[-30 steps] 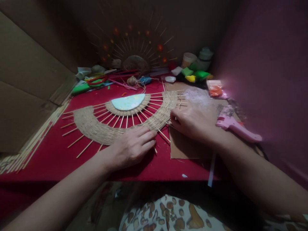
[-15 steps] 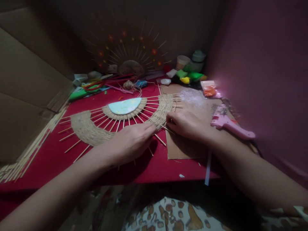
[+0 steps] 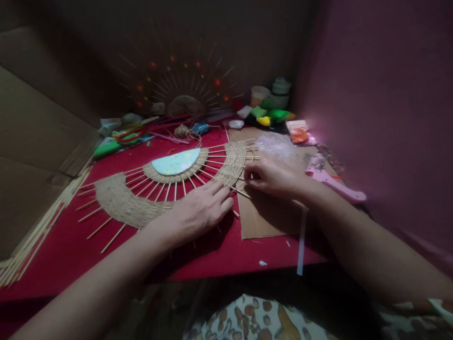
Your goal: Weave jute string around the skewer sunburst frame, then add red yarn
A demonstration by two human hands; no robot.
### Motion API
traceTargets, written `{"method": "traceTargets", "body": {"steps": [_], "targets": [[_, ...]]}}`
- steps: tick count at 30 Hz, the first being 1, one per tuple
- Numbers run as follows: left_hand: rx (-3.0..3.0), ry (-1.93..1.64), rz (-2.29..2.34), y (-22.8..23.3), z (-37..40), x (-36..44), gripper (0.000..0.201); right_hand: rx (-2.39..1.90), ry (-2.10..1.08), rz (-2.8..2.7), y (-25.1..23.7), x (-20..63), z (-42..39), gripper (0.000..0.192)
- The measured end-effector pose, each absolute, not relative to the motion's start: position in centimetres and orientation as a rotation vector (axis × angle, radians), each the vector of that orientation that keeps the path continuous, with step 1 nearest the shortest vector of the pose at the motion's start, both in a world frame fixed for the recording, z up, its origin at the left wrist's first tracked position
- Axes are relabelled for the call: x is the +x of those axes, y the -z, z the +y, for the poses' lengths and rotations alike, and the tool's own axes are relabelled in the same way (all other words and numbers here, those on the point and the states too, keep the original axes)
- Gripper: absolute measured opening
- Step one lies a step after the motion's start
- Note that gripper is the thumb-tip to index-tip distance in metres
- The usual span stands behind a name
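- 2 hands meet at the woven half-circle mat (image 3: 166, 186) on the red counter (image 3: 215, 250).
- Left hand (image 3: 198, 212) lies flat, fingers spread, pressing its near edge.
- Right hand (image 3: 271, 177) pinches a stick (image 3: 241, 192) at its right end, over cardboard (image 3: 265, 217).

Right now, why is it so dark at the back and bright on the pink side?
Head view: light falls on the pink wall at right; the sunburst stick decoration behind sits dim and grainy; the left hand casts shadow on the red cloth; edges bend.
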State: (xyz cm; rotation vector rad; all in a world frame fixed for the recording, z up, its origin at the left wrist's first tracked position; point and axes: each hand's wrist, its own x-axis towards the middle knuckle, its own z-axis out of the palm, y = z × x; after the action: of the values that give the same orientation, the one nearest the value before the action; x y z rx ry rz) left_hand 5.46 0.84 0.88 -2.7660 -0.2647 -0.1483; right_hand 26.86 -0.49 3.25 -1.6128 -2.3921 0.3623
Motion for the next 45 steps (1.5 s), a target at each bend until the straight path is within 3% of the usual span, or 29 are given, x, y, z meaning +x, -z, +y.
{"method": "traceTargets", "body": {"steps": [19,27,34,45], "targets": [[-2.837,0.225,-0.325,-1.2,0.7,4.5,0.021,-1.764,-0.728,-2.452,-4.9,28.9,-0.5,0.008],[-2.907,0.267,-0.355,-1.3,0.8,4.2,0.022,-1.913,-0.444,-2.392,-3.9,29.4,0.0,0.01],[-2.949,0.284,-0.367,-1.1,0.8,4.1,0.021,-1.943,-0.386,-2.398,-4.0,28.8,-0.3,0.009],[-3.055,0.269,-0.347,-1.2,0.7,4.2,0.019,-1.81,0.308,-2.298,-2.8,27.8,0.3,0.019]]}}
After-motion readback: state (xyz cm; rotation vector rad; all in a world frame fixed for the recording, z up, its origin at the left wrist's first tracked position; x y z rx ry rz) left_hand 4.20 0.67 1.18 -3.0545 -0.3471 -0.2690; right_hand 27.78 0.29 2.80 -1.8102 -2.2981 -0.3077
